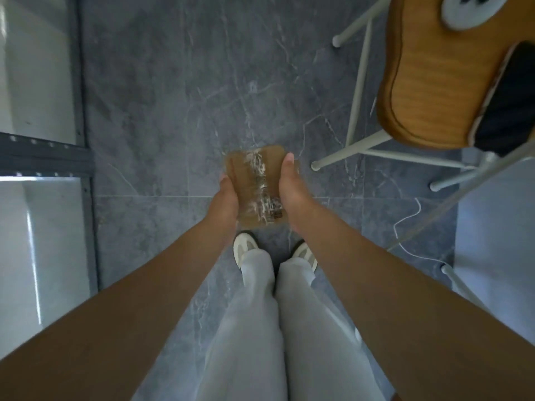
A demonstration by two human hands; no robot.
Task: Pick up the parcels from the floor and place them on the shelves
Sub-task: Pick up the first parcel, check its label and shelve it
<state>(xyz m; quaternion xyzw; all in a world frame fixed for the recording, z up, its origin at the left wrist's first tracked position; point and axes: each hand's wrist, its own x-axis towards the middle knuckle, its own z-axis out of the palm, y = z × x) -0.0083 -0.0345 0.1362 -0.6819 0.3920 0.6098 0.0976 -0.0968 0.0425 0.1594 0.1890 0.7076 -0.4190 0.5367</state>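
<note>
Blurred parcel [254, 186], underside perhaps hidden.

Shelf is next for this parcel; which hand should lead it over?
Left, probably. The shelf is on the person's left side, nearest the left hand. The right hand grips the parcel on its far side, toward the chair.

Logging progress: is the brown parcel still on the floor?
No, lifted: both hands, left hand and right hand, hold the parcel above the shoes.
</note>
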